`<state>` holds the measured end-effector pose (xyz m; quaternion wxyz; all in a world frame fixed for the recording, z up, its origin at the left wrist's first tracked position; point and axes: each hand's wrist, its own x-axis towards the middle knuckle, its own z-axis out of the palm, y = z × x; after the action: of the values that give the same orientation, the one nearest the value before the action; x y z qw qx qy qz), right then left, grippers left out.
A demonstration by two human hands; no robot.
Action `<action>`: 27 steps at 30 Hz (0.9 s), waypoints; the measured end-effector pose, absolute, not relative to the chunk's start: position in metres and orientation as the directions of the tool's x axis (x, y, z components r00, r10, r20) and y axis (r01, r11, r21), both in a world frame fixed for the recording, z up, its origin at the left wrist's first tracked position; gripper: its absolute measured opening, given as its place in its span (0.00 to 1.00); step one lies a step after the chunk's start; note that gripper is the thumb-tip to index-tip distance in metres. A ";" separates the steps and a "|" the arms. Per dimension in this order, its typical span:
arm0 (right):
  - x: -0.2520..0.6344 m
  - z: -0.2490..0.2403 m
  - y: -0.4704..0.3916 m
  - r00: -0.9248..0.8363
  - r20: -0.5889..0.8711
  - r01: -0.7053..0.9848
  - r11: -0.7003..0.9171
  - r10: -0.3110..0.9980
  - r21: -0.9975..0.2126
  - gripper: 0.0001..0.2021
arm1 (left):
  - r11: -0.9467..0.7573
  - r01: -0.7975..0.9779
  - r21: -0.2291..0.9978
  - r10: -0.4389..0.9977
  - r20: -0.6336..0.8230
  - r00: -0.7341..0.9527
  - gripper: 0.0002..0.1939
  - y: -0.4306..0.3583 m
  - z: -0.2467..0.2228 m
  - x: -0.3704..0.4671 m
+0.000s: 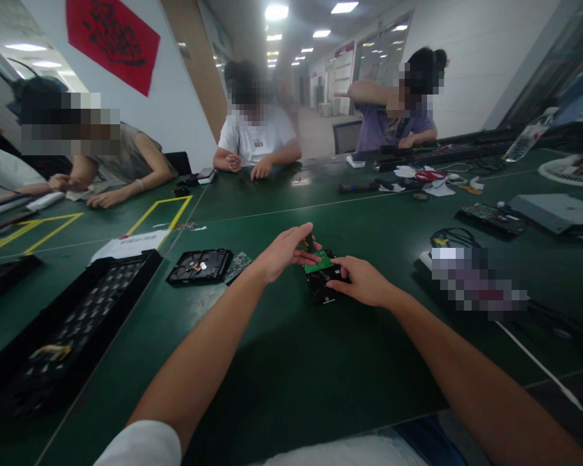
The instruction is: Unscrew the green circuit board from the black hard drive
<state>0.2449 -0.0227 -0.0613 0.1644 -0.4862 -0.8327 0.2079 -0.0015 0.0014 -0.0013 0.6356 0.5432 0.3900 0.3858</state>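
A black hard drive [323,291] with a green circuit board [317,261] on its upper face lies on the green table in front of me. My left hand [291,251] is over the far side of the board, its fingers closed around a short dark handle [309,242] that looks like a screwdriver's; its tip is hidden. At the drive's right side, my right hand [362,280] grips the edge, with the index finger on the board and the thumb lower down. To the left lie another hard drive [199,266] and a loose circuit board [239,264].
A long black tray [126,285] stands at left, beside a paper sheet [131,244]. Toward the right are a drive [490,220], a grey box [556,213], cables [451,237] and a bottle [529,136]. Several people sit across the table [272,401].
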 end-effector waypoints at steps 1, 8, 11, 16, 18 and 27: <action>0.245 -0.062 -0.023 -0.472 0.072 0.741 0.439 0.879 -0.509 0.29 | 0.114 -0.078 0.990 0.914 -0.074 0.399 0.25 0.001 -0.001 -0.001; 0.245 -0.062 -0.021 -0.471 0.075 0.738 0.439 0.879 -0.512 0.27 | 0.165 -0.113 0.980 0.906 -0.105 0.411 0.27 0.001 0.000 0.001; 0.245 -0.063 -0.021 -0.478 0.082 0.741 0.452 0.874 -0.497 0.26 | 0.193 -0.131 0.973 0.907 -0.126 0.402 0.28 0.001 -0.001 0.001; 0.245 -0.060 -0.022 -0.473 0.063 0.746 0.437 0.879 -0.503 0.28 | 0.200 -0.151 0.968 0.910 -0.126 0.394 0.27 0.002 -0.002 0.002; 0.244 -0.058 -0.023 -0.468 0.057 0.752 0.432 0.882 -0.498 0.28 | 0.201 -0.148 0.968 0.910 -0.128 0.394 0.26 0.002 -0.002 0.002; 0.244 -0.057 -0.023 -0.465 0.053 0.757 0.427 0.884 -0.494 0.29 | 0.197 -0.134 0.971 0.905 -0.128 0.406 0.28 0.002 -0.002 0.002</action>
<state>0.2437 -0.0233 -0.0565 0.1542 -0.4939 -0.8306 0.2060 0.0020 0.0018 -0.0017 0.6717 0.5017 0.3841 0.3867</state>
